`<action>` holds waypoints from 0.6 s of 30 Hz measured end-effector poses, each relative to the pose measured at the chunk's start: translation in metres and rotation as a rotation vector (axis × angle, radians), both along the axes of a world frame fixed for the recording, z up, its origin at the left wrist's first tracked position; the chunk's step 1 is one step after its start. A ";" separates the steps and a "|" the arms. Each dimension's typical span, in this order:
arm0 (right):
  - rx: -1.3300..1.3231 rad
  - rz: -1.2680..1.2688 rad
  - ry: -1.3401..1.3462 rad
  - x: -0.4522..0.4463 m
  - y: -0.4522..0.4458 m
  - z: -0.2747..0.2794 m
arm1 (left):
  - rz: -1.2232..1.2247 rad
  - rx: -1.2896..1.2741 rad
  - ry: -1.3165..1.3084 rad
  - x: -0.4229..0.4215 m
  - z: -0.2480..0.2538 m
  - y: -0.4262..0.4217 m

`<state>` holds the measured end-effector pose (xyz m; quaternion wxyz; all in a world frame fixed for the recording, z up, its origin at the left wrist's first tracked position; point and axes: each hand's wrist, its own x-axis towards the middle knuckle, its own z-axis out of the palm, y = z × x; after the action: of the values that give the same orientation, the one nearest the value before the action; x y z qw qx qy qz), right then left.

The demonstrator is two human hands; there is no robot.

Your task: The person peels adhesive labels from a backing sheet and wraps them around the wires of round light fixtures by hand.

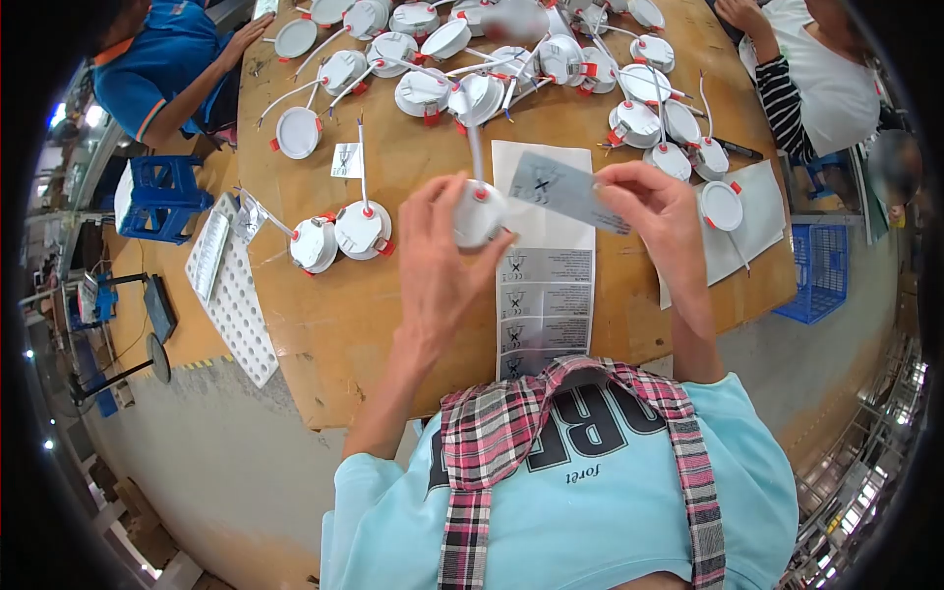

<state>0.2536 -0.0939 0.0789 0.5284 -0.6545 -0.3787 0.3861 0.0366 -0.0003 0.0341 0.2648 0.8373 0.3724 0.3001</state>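
My left hand (438, 251) grips a round white lamp (479, 216) with a red spot and a cable rising from it. Between the fingers of my right hand (659, 211) is a silver label (562, 189) with a crossed-out symbol and small print, held just right of the lamp without clearly touching it. Below both hands a strip of labels (544, 300) runs down the table towards my body, its upper part bare white. Two white lamps, one nearer (363, 230) and one farther left (314, 245), rest on the table left of my left hand.
Many white lamps with cables (423, 91) are heaped across the far side of the wooden table (334, 334). A sheet (757, 246) with a lamp on it lies right. People sit at far left (177, 74) and far right (836, 84). A blue stool (167, 197) stands left.
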 end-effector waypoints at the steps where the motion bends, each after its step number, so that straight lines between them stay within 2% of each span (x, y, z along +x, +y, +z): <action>1: 0.020 -0.006 0.003 0.003 -0.002 0.006 | -0.032 -0.009 -0.010 0.004 0.002 -0.010; 5: 0.115 0.005 0.043 0.012 -0.013 0.025 | -0.129 -0.003 0.105 0.019 -0.018 -0.038; 8: 0.042 0.087 0.095 0.005 -0.013 0.028 | -0.152 -0.044 0.266 0.019 -0.035 -0.044; 11: 0.052 0.162 -0.134 0.004 -0.015 0.017 | -0.164 -0.274 -0.105 0.006 -0.015 -0.030; 14: 0.028 0.170 -0.202 -0.007 -0.015 0.015 | -0.196 -0.838 -0.573 -0.004 0.008 -0.017; 18: -0.035 0.183 -0.293 -0.021 -0.011 0.022 | -0.297 -0.883 -0.617 0.003 0.023 -0.024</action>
<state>0.2328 -0.1052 0.1004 0.4189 -0.6755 -0.5028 0.3396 0.0395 -0.0247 0.0570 0.7266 0.5637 0.2459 0.3064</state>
